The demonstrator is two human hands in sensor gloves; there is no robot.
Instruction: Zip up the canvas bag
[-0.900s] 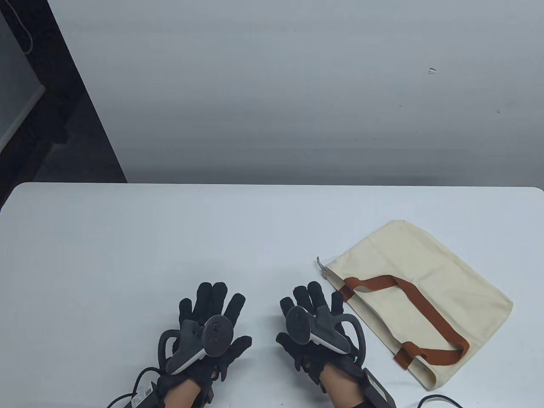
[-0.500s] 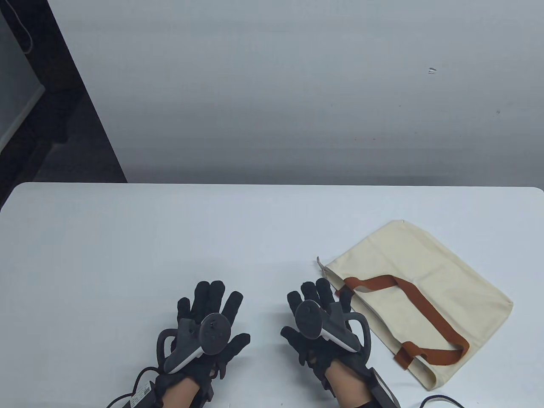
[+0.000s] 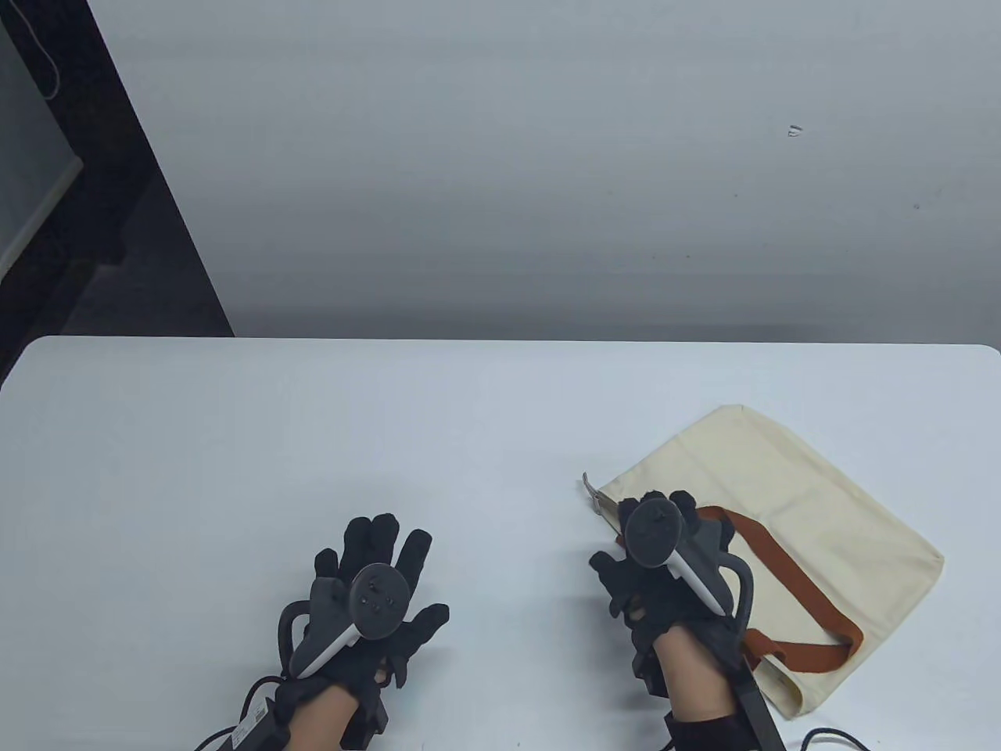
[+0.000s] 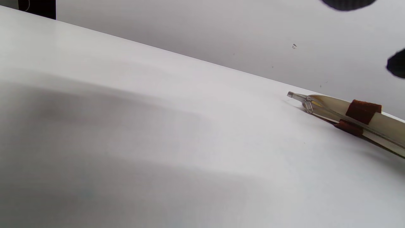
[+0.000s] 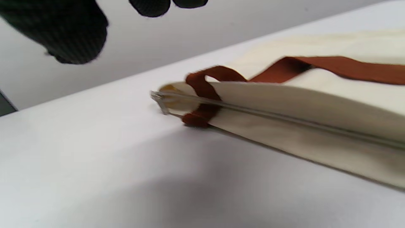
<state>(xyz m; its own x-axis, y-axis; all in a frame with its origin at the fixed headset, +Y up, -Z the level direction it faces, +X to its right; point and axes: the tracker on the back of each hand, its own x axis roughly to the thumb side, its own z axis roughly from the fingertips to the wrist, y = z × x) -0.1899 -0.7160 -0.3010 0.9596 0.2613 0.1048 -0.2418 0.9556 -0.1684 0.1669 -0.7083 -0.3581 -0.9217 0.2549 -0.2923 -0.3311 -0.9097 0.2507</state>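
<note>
The cream canvas bag (image 3: 790, 501) with brown straps (image 3: 790, 583) lies flat on the right of the white table (image 3: 313, 438). Its zipper edge faces me and to the left. The metal zipper pull (image 3: 592, 493) sticks out at the bag's left corner; it also shows in the left wrist view (image 4: 304, 100) and the right wrist view (image 5: 159, 100). My right hand (image 3: 657, 512) hovers over that corner, fingers apart, holding nothing; its fingertips (image 5: 76, 34) hang above the pull. My left hand (image 3: 375, 547) is spread open over bare table to the left, far from the bag (image 4: 364, 117).
A grey wall stands behind the table's far edge (image 3: 500, 340). A dark gap (image 3: 102, 235) lies at the back left. Cables (image 3: 829, 737) trail off both wrists at the near edge.
My right hand has moved right and forward, from bare table to over the bag's left corner. My left hand has drifted slightly left and back.
</note>
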